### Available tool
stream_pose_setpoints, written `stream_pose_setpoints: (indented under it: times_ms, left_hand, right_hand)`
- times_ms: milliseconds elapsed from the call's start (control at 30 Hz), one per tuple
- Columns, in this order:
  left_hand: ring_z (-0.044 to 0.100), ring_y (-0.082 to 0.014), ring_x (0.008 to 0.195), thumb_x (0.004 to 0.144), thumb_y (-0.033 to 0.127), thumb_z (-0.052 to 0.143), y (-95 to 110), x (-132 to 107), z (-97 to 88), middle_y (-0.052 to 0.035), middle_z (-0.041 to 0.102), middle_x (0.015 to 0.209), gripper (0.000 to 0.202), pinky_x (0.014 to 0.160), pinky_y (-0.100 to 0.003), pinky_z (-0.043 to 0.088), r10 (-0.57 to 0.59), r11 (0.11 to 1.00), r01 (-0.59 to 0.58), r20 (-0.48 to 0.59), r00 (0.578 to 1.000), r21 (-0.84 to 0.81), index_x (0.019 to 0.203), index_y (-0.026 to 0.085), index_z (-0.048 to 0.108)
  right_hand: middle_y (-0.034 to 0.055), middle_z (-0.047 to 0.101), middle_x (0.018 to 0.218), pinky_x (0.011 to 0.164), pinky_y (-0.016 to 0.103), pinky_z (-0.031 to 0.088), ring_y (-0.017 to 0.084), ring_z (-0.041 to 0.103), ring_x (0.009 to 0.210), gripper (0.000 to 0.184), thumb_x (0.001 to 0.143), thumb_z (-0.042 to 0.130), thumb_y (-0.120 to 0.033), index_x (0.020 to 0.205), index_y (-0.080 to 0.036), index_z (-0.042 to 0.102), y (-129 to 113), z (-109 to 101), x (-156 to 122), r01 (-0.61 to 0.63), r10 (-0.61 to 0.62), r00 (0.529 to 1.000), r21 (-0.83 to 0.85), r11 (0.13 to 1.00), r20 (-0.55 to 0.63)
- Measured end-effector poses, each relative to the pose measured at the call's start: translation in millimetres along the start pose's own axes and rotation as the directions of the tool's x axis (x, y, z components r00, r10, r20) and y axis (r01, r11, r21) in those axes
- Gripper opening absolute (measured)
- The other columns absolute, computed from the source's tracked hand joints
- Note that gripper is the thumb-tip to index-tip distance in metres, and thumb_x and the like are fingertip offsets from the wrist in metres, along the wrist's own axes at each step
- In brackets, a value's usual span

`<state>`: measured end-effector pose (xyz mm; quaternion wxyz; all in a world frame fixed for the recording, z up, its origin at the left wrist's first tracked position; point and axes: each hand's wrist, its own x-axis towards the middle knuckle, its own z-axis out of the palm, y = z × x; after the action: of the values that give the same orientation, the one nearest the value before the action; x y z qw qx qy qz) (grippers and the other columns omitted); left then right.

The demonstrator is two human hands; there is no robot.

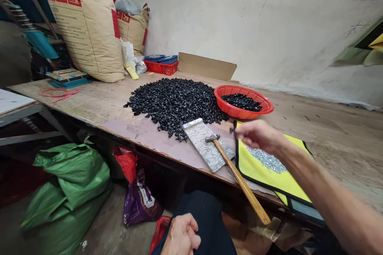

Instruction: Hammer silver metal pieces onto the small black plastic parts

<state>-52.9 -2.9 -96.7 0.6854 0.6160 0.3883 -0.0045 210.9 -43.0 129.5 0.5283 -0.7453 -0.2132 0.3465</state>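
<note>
Low over my lap, my left hand [183, 234] is curled closed; whatever lies inside it, if anything, is hidden. My right hand [259, 135] reaches over the yellow cloth [287, 185], its fingers pinched at a small black plastic part [231, 130], slightly blurred. Small shiny metal pieces [266, 160] lie heaped on that black-edged cloth, partly behind my right forearm. To the left, a hammer [236, 171] rests with its head on a speckled stone slab [205, 143] and its wooden handle jutting past the table edge. Behind the slab spreads a large pile of black plastic parts [179, 103].
A red plastic basket [243, 113] holding more black parts stands right of the pile. Farther back are a red crate [161, 67], cardboard [206, 67] and large paper sacks [86, 32]. A teal hand press [44, 44] stands left. Green [66, 191] and purple bags [140, 203] sit below.
</note>
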Motion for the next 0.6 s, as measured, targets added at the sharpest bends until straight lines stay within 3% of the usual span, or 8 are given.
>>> stream_pose_setpoints:
  times_ms: [133,267,367,467,600]
  left_hand:
    - [0.037,-0.0054,0.027,0.051,0.004,0.052,3,2,-1.8,0.0055,0.053,0.039,0.014,0.034,-0.018,0.023,-0.016,1.000,0.015,-0.021,1.000,-0.026,0.059,0.015,0.052]
    - [0.038,-0.0052,0.026,0.051,0.004,0.050,0,3,-4.9,0.0045,0.055,0.040,0.015,0.032,-0.016,0.022,-0.030,0.997,0.031,0.022,0.999,-0.074,0.061,0.015,0.050]
    - [0.039,-0.0065,0.025,0.051,0.005,0.048,-1,3,-5.2,0.0041,0.057,0.041,0.017,0.030,-0.016,0.024,-0.032,0.994,0.039,0.067,0.997,-0.105,0.064,0.016,0.050]
    - [0.040,-0.0073,0.025,0.050,0.006,0.050,-1,2,-3.7,0.0037,0.058,0.042,0.016,0.029,-0.016,0.026,-0.051,0.991,0.058,0.058,0.997,-0.123,0.062,0.016,0.050]
    - [0.042,-0.0074,0.027,0.050,0.007,0.051,-2,1,-1.9,0.0027,0.059,0.045,0.015,0.030,-0.017,0.030,-0.068,0.990,0.073,0.046,0.997,-0.122,0.063,0.016,0.052]
  right_hand:
    - [0.0033,0.058,0.064,0.050,0.023,0.030,0.003,0.050,0.052,0.038,0.082,0.038,-0.039,0.074,-0.005,0.054,-25,-26,29,0.128,-0.148,0.960,-0.099,0.987,-0.236]
    - [0.0048,0.056,0.059,0.052,0.028,0.032,0.009,0.048,0.050,0.028,0.072,0.056,-0.037,0.069,-0.010,0.058,7,-19,21,0.050,-0.172,0.940,-0.381,0.923,-0.295]
    - [0.0082,0.059,0.063,0.058,0.033,0.032,0.018,0.053,0.063,0.013,0.065,0.063,-0.028,0.065,-0.015,0.061,41,-25,9,-0.032,-0.230,0.908,-0.605,0.795,-0.351]
    - [0.0148,0.062,0.078,0.061,0.037,0.031,0.027,0.055,0.076,0.007,0.064,0.063,-0.027,0.064,-0.019,0.063,70,-48,6,-0.128,-0.279,0.868,-0.728,0.673,-0.410]
    - [0.0133,0.066,0.089,0.060,0.038,0.035,0.027,0.059,0.072,0.014,0.071,0.055,-0.037,0.070,-0.026,0.065,103,-76,10,-0.210,-0.268,0.903,-0.890,0.405,-0.335]
